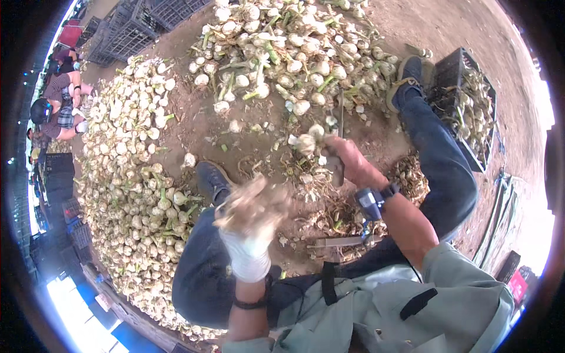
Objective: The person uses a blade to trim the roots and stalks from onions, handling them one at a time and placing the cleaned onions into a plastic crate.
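My left hand (249,247), in a white glove with soiled brownish fingers, is above my left thigh. Motion blurs its fingers, so whether anything is in them cannot be told. My bare right hand (351,161) is curled around a metal tool (340,112) that shows above and below the fist; its exact kind is unclear. Garlic bulbs (307,143) are right at the fingertips of that hand, and whether they are gripped is hidden. Beneath, trimmed roots and skins (311,183) cover the dirt between my legs. A large heap of garlic with green stem stubs (291,48) lies ahead.
Another big garlic heap (137,207) spreads along my left. A black plastic crate (450,84) of garlic stands by my right leg. Empty-looking crates (126,33) are stacked at far left, where people (57,103) sit. A flat bar (340,242) lies near me.
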### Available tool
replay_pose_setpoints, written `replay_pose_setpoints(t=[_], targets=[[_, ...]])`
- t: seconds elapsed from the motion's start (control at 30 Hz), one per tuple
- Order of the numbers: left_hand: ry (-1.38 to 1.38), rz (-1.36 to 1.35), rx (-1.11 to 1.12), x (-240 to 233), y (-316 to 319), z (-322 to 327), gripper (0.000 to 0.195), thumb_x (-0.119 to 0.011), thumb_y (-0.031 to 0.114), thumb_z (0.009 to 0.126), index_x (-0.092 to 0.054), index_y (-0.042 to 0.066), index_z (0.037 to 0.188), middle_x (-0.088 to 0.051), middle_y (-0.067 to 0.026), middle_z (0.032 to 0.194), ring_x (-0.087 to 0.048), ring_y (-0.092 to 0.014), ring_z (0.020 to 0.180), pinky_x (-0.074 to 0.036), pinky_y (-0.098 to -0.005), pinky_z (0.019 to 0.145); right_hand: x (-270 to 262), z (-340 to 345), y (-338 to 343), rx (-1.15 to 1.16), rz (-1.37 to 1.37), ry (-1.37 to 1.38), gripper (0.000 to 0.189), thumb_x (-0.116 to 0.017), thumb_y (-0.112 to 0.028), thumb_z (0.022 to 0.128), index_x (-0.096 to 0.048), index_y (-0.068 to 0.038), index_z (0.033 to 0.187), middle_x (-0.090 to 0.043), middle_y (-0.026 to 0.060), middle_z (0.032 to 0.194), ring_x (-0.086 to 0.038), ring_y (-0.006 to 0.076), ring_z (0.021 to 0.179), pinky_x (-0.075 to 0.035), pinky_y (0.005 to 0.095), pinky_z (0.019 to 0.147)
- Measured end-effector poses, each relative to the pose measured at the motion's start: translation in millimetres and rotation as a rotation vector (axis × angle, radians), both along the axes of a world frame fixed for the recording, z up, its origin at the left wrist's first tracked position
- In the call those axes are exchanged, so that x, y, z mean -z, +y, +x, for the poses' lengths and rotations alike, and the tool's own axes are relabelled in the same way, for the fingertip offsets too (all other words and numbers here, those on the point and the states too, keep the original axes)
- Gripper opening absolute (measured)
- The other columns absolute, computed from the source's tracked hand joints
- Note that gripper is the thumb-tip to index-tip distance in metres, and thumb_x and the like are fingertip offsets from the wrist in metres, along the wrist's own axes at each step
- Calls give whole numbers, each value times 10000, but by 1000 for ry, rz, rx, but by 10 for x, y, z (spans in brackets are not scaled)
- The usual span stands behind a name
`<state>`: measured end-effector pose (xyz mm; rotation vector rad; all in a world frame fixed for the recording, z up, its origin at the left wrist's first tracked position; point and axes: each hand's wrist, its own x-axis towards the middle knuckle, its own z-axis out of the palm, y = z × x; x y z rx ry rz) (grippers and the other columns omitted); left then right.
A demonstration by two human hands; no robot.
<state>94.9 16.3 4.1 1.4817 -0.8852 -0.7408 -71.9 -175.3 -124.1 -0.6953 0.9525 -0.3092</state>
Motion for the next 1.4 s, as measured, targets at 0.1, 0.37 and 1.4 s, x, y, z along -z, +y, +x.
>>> replay_pose_setpoints(t=[0.1, 0.37, 1.4], targets=[[-514, 84, 126, 189, -264, -241, 498, -767, 146, 778, -549, 21, 1208, -633, -142, 1166, -617, -246, 1063, -541, -346, 853, -365, -237, 277, 17, 95, -63, 237, -540, -270, 902, -614, -74, 792, -492, -41, 649, -411, 67, 504, -328, 242, 457], [460, 192, -476, 315, -229, -50, 207, -707, 63, 810, -618, 50, 997, -656, -53, 849, -618, -106, 715, -507, -257, 546, -320, -998, 637, -156, -171, 446, 179, -530, -141, 887, -615, 13, 919, -547, 61, 658, -562, 144, 575, -432, 266, 520], [-185, 239, 326, 342, -508, -942, 452, -713, 63, 718, -565, 32, 1144, -651, -90, 1073, -626, -160, 951, -515, -303, 844, -1175, -898, 933, 16, -204, 25, 463, -605, -509, 888, -633, -55, 801, -491, -9, 524, -433, 98, 381, -319, 270, 349]])
